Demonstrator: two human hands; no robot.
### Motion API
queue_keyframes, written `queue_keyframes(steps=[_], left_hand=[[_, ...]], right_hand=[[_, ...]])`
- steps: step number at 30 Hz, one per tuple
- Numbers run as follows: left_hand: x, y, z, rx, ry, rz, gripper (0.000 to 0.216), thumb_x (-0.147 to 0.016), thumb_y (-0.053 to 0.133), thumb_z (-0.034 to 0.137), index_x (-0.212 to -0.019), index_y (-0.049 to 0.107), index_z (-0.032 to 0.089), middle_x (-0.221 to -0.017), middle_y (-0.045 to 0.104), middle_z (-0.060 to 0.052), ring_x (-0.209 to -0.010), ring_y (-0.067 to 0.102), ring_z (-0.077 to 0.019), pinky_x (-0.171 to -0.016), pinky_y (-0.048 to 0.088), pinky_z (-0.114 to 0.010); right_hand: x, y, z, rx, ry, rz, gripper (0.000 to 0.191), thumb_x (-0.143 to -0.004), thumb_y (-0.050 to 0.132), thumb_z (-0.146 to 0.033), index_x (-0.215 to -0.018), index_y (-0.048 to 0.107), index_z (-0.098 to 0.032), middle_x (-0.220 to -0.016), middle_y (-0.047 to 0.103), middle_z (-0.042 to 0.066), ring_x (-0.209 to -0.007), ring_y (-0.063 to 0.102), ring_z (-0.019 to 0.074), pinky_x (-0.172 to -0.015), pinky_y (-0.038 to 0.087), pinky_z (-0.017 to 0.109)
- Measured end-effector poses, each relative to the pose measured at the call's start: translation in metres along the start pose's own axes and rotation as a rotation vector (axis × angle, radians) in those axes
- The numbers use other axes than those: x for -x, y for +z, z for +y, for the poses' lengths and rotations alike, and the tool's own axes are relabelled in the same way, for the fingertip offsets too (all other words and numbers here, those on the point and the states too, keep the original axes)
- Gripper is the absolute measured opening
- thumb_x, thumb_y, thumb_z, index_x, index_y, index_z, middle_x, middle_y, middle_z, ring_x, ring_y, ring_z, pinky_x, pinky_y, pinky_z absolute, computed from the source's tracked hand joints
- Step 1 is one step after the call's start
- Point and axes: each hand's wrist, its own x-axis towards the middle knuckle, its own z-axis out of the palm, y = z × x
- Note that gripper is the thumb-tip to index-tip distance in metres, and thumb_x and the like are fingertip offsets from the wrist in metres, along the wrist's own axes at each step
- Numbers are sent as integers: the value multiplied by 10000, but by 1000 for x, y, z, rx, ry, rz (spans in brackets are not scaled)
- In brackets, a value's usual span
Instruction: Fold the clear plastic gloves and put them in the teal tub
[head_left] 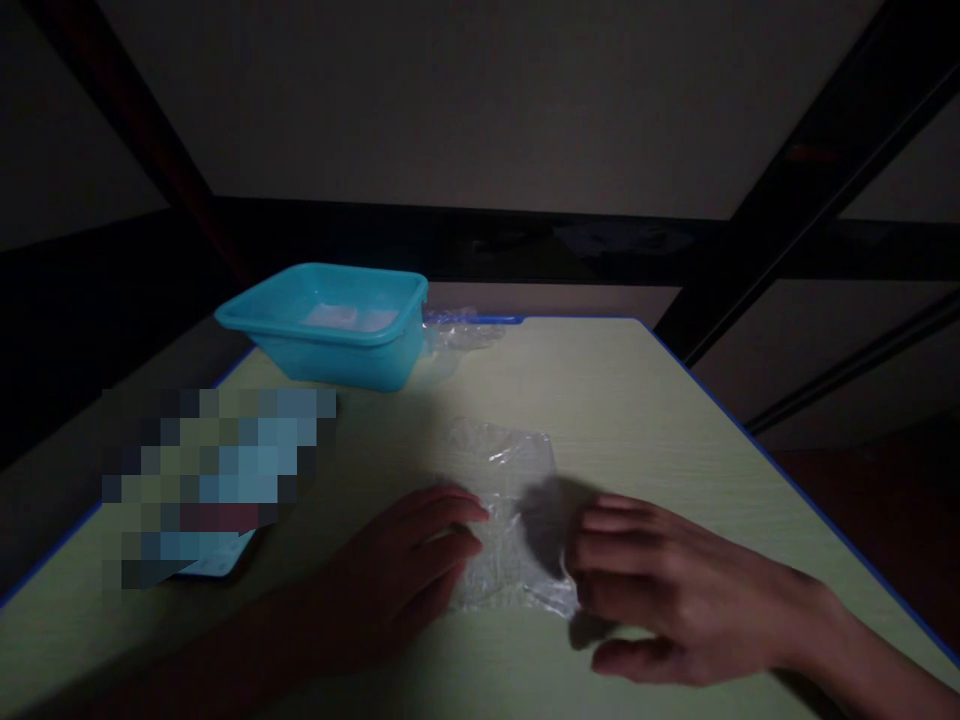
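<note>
**A:** Clear crinkled plastic bag (510,500): how do the hands sit on it?

**B:** The left hand (409,570) lies flat, palm down and fingers together, with its fingertips on the bag's left edge. The right hand (660,590) is loosely open, fingers a little curled and thumb apart below them. Its fingertips touch the bag's near right corner. In this dim light I can't make out either hand gripping anything.

**A:** And where is the bag?

**B:** It lies flat on the pale green, blue-edged counter (637,420). That puts it on the near side of the turquoise rectangular plastic tub (337,362), well apart from it and a little to the tub's right.

**A:** How should it be handled?

**B:** In my judgement, film this thin slides and clings. The flat left hand makes a good anchor. The right should use light fingertip pressure, stroking away from that anchor so creases run out rather than bunch. Go slowly, because such film lifts easily.

**A:** Anything by the tub?

**B:** Something white (349,317) sits inside it. A crumpled clear plastic wrap (457,330) lies just beside the tub's right wall.
</note>
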Motion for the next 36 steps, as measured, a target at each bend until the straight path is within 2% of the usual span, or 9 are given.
queue_keyframes(steps=[3, 6, 13, 18, 24, 27, 31, 34, 36], left_hand=[[-3, -1, 1, 64, -16, 14, 201, -815, 423, 24, -890, 555, 155, -917, 620, -80, -856, 557, -161, -771, 471, -263], [-4, -2, 3, 95, -29, -12, 186, -829, 411, 45, -849, 560, 156, -792, 601, -53, -720, 526, -143, -677, 454, -241], [-3, -2, 4, 96, -58, -97, 211, -849, 372, 65, -820, 559, 158, -769, 582, -41, -686, 506, -136, -642, 430, -218], [-2, -1, 5, 64, -73, -146, 239, -840, 348, 39, -829, 558, 151, -797, 589, -44, -715, 511, -138, -676, 442, -220], [2, 1, 7, 13, -44, -73, 100, -797, 505, 178, -880, 554, 151, -830, 588, -50, -758, 530, -153, -691, 467, -238], [4, 6, 10, -80, -36, -5, 204, -751, 578, 284, -898, 555, 144, -853, 593, -65, -796, 540, -189, -737, 476, -296], [1, 9, 13, -163, -48, 2, 61, -791, 520, 162, -834, 563, 156, -779, 591, -39, -721, 528, -170, -687, 469, -287], [-2, 9, 14, -187, -44, -24, 170, -820, 435, 70, -767, 570, 160, -718, 576, -26, -662, 504, -153, -632, 453, -264], [-3, 8, 14, -180, -42, -24, 201, -830, 415, 63, -761, 579, 155, -714, 573, -30, -657, 495, -153, -621, 444, -262]], right_hand=[[1, 1, -9, 61, -33, -24, 217, -830, 516, -242, -624, 564, -192, -638, 547, 7, -627, 453, 155, -598, 350, 317], [0, 2, -11, 70, -10, -61, 225, -841, 468, -179, -644, 577, -191, -655, 555, 16, -644, 449, 161, -624, 345, 328], [-3, 2, -7, 33, 7, -121, 120, -768, 514, -188, -694, 608, -179, -700, 567, 33, -680, 466, 177, -641, 377, 333], [-4, 1, -9, 52, -4, -151, 98, -730, 522, -166, -652, 582, -168, -681, 545, 27, -666, 442, 167, -637, 370, 325], [-3, -3, -8, 57, -24, -28, 140, -735, 470, -133, -615, 532, -172, -661, 527, 24, -652, 417, 159, -644, 347, 311], [-3, -4, -8, 47, -43, 53, 132, -705, 444, -114, -617, 527, -166, -653, 517, 27, -635, 403, 154, -642, 345, 306], [-2, -5, -6, 49, -41, 92, 143, -702, 428, -91, -624, 528, -158, -639, 507, 24, -626, 400, 149, -621, 337, 303], [-2, -3, -4, 72, -49, 113, 173, -770, 424, -144, -636, 533, -158, -631, 504, 25, -619, 406, 153, -600, 324, 309], [-2, 0, -2, 124, -76, 144, 250, -842, 428, -273, -640, 531, -167, -629, 508, 25, -611, 409, 159, -577, 308, 313]])
